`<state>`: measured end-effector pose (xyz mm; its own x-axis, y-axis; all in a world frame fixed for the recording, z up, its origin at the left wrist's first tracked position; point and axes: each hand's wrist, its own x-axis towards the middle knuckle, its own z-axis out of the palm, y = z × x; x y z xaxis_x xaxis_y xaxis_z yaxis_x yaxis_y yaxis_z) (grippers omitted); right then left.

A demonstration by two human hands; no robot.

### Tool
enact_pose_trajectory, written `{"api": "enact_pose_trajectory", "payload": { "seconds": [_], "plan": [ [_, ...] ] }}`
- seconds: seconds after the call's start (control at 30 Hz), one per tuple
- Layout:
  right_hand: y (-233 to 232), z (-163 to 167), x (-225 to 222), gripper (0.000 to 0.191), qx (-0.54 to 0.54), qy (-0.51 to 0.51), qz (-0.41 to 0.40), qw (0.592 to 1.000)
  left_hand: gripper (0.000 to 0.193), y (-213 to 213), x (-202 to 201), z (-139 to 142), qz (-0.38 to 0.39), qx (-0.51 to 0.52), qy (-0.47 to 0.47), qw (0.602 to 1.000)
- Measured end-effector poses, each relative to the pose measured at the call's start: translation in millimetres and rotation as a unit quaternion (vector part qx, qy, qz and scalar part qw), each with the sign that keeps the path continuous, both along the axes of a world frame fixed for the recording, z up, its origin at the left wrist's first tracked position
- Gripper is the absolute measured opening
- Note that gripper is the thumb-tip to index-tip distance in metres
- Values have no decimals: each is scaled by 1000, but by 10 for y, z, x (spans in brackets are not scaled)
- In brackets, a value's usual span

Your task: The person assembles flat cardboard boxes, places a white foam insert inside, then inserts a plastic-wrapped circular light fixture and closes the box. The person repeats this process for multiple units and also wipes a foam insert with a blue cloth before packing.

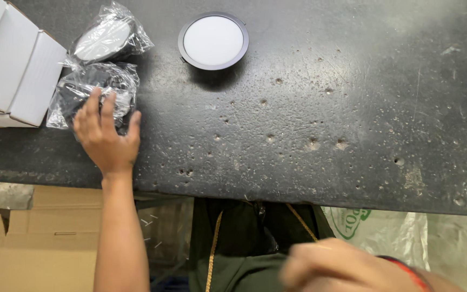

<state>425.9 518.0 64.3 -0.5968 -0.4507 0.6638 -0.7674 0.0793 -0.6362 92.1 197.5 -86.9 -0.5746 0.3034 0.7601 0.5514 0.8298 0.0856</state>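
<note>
My left hand (104, 138) lies flat on the dark, pitted bench (309, 108), fingers spread over the nearer of two bagged lamps (90, 92). It is a round black fitting in a crinkled clear bag at the far left of the bench, just beside the white boxes (12, 59). I am touching it, not gripping it: the fingertips rest on the plastic and the thumb sits apart on the bench side, so nothing is closed around it yet. My judgement is that I am at the reach-and-take stage. The next move calls for curling the fingers round the bag's rim and getting the thumb under its near edge, since the loose film could slip. The second bagged lamp (106, 40) lies just behind it, touching or nearly so. A bare lamp (213, 41) sits well apart, face up, with its white disc towards me. The lamp under my hand is round, so it has no real long axis. The bag hides which way its face points, and I cannot tell. My right hand (347, 267) is blurred below the bench edge, near my dark clothes, loosely curled and seemingly holding nothing.
</note>
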Motion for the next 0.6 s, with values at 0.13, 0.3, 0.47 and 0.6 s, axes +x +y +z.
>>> {"api": "enact_pose_trajectory", "payload": {
  "seconds": [0.13, 0.3, 0.47, 0.6],
  "plan": [
    [-205, -1147, -50, 36, 371, -303, -113, 871, 64, 53, 340, 24, -4, 11, -69, 998],
    [-246, -2545, -54, 32, 463, -170, -167, 854, 64, 366, 1144, 52, -101, 119, -176, 972],
    [-206, -2260, -39, 16, 339, -207, -91, 913, 39, 619, 1932, 188, -212, 223, -387, 869],
    [-137, -1459, 75, 13, 182, -190, -125, 957, 57, 789, 2210, 506, -364, 210, -488, 765]
  ]
}}
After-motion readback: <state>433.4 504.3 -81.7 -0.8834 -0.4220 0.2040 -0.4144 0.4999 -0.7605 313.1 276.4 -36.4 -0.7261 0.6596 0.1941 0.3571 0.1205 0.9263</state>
